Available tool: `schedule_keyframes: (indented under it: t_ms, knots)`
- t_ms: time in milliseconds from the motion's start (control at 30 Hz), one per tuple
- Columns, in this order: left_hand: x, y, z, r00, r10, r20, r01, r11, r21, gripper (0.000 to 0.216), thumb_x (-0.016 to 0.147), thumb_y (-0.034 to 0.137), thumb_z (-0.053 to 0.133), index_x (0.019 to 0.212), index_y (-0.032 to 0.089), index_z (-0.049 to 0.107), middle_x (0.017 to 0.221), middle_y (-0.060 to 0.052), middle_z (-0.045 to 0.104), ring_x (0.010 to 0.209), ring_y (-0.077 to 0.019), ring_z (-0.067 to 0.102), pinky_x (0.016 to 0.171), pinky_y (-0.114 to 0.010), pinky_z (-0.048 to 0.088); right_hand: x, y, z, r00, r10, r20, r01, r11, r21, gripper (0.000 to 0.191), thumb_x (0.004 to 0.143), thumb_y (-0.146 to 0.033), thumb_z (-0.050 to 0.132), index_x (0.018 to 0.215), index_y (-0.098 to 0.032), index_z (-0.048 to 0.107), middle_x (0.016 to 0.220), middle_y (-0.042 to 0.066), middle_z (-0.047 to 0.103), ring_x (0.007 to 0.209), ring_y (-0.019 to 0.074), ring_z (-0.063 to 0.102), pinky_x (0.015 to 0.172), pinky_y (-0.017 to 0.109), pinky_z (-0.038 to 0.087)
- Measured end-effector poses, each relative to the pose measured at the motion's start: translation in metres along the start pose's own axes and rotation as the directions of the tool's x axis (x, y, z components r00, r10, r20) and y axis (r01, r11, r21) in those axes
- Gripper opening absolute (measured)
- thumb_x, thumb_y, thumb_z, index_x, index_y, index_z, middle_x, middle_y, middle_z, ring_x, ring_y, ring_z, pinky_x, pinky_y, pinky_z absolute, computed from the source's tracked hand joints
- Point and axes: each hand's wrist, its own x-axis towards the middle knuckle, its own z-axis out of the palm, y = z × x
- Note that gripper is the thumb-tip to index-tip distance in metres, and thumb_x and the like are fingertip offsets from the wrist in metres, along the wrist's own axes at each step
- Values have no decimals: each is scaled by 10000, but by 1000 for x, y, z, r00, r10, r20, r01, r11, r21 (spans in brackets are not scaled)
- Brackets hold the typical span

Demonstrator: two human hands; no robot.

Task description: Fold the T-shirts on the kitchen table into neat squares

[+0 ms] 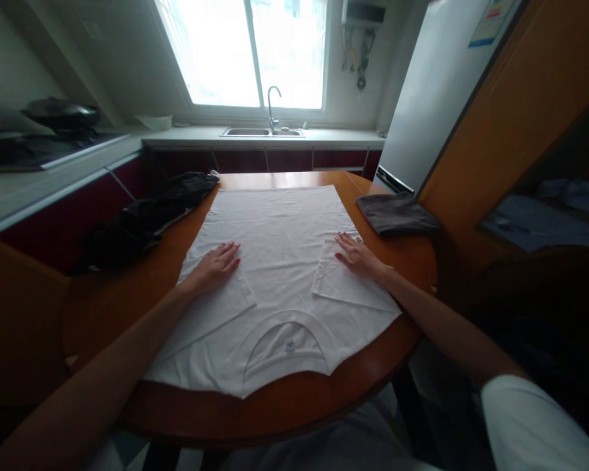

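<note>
A white T-shirt (279, 255) lies spread on the wooden table, its neckline toward me and its hem at the far side. Both sleeves are folded inward over the body of the shirt. My left hand (216, 265) rests flat on the left side of the shirt by the folded sleeve, fingers stretched out. On the right, my right hand (357, 255) lies flat over the other folded sleeve, its fingers extended. Neither hand grips the cloth. A small label shows inside the collar.
Dark crumpled clothing (147, 219) lies along the table's left edge. A folded dark grey cloth (395, 213) sits at the right of the round wooden table (294, 409). Beyond are a counter with a sink (248, 132), a stove with a pan (61, 112) and a refrigerator (425, 98).
</note>
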Motion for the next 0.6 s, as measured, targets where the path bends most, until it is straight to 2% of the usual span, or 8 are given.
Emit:
schedule_keyframes:
  t_ms: [67,133,200,267,333,400,467,600]
  knots:
    - [0,2,-2,1000,-4,3,4,1000,-5,758,985,548,191,1577,99,340,1646,-139,292,1535,-302,228,1224,-472,211,4,6,-8,990,65,-128,-62,998,28,653,1054,-492,207,1577,-126,344,1663,115,260,1550,237,179,1253,451,134]
    - [-1,3,-3,1000,1,4,-1,1000,-3,746,986,532,204,1573,94,346,1644,-144,294,1533,-300,233,1224,-476,211,7,13,-17,947,177,-267,-164,984,70,638,1055,-421,161,1583,-100,319,1660,122,266,1548,227,186,1253,439,142]
    - [-1,3,-3,1000,11,-3,-11,1000,5,729,987,517,225,1563,94,366,1636,-148,310,1528,-299,249,1222,-471,220,7,18,-19,914,233,-333,-216,972,88,632,1048,-373,152,1593,-84,286,1662,125,259,1549,221,182,1254,430,150]
    - [-1,2,-2,1000,20,-17,-20,1000,16,715,985,507,239,1553,98,385,1628,-148,329,1523,-296,265,1217,-466,235,4,18,-14,946,187,-264,-179,982,56,636,1043,-396,189,1596,-96,285,1666,116,250,1552,224,169,1255,433,149]
    - [-1,1,-1,999,24,-31,-24,999,23,714,983,509,240,1549,101,393,1624,-146,338,1522,-293,269,1215,-463,242,0,14,-5,990,108,-91,-108,994,5,662,1036,-474,245,1594,-123,300,1671,110,231,1557,240,150,1256,470,127]
    - [0,0,0,999,22,-38,-21,999,25,718,983,515,233,1548,103,396,1624,-142,341,1524,-289,266,1216,-457,241,-3,8,2,995,82,54,-80,996,-38,703,1021,-556,278,1596,-151,302,1678,111,196,1561,258,122,1252,518,81]
    - [0,0,0,999,15,-37,-14,1000,22,726,983,524,226,1550,104,395,1626,-139,338,1525,-288,264,1219,-450,238,-4,4,5,988,110,104,-103,992,-75,746,1007,-619,278,1602,-170,287,1686,114,160,1565,264,88,1246,549,24]
    - [-2,3,-3,1000,6,-14,-6,1000,12,748,987,551,210,1555,98,386,1630,-138,328,1526,-290,261,1225,-448,229,-5,2,2,979,164,120,-152,983,-106,876,954,-743,285,1621,-178,224,1694,130,75,1567,291,29,1217,607,-51]
